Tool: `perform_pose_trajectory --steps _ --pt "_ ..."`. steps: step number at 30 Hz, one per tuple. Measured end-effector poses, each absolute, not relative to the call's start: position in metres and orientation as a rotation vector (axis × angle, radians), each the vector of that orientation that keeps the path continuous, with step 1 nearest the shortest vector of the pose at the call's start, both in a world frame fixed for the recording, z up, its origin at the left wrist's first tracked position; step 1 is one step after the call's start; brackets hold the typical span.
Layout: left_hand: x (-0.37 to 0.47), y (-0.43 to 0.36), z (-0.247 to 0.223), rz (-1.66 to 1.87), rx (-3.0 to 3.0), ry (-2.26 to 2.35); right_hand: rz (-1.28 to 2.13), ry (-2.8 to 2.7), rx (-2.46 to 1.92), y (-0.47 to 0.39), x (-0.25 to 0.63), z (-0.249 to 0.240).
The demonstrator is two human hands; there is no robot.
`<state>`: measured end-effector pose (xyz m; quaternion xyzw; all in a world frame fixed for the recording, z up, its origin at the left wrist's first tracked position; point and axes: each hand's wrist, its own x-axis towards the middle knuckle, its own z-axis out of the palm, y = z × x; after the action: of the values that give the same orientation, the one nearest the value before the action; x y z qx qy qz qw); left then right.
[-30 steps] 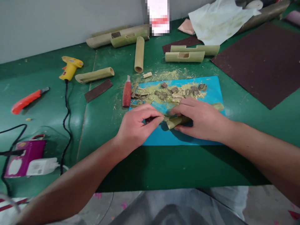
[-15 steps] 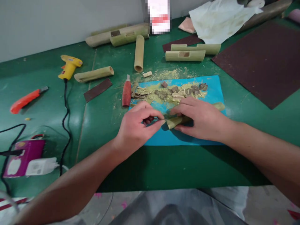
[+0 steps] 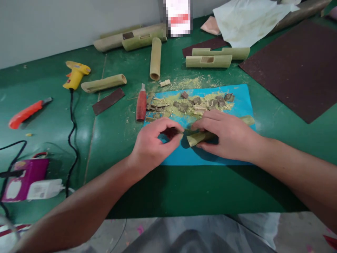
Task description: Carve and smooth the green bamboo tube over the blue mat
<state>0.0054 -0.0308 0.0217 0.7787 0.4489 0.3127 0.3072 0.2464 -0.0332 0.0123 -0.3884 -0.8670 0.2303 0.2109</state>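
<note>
Over the blue mat (image 3: 184,156), my right hand (image 3: 226,131) is closed around a pale green bamboo tube (image 3: 196,138). The tube lies along the mat with its cut end facing left; my palm and fingers hide its middle, and a length of bamboo (image 3: 247,120) shows beyond the knuckles. My left hand (image 3: 158,138) is closed in a pinch just left of the cut end. Between thumb and forefinger is a thin dark strip, seen edge-on and mostly hidden. Bamboo shavings and small dark scraps (image 3: 195,102) lie behind both hands.
A red-handled knife (image 3: 141,105) lies left of the mat, with an orange cutter (image 3: 28,113) and a yellow glue gun (image 3: 76,74) farther left. Cut bamboo tubes (image 3: 209,61) lie behind. A dark brown sheet (image 3: 286,70) covers the right side.
My left hand has drawn back slightly to the left, and less of the thin strip shows at its fingertips. My right hand keeps its grip on the bamboo. The view has shifted slightly.
</note>
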Motion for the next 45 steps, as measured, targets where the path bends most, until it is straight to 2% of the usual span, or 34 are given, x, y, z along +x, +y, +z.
perform_pose_trajectory --steps 9,15,21,32,41,45 --pt "0.004 -0.033 0.021 0.752 1.916 1.214 0.622 -2.418 -1.081 -0.034 0.247 0.012" --pt "0.001 -0.031 0.019 0.799 2.085 1.218 0.625 -2.408 -1.086 -0.034 0.245 0.012" --pt "-0.005 -0.029 0.02 0.687 2.366 1.191 0.659 -2.369 -1.146 -0.035 0.246 0.013" --pt "-0.011 -0.026 0.017 0.721 2.773 0.863 0.696 -2.319 -1.176 -0.036 0.247 0.013" --pt "-0.013 -0.026 0.027 0.562 2.697 0.954 0.679 -2.341 -1.145 -0.036 0.248 0.012" --pt "-0.016 -0.023 0.025 0.568 2.735 0.846 0.67 -2.352 -1.135 -0.036 0.248 0.013"
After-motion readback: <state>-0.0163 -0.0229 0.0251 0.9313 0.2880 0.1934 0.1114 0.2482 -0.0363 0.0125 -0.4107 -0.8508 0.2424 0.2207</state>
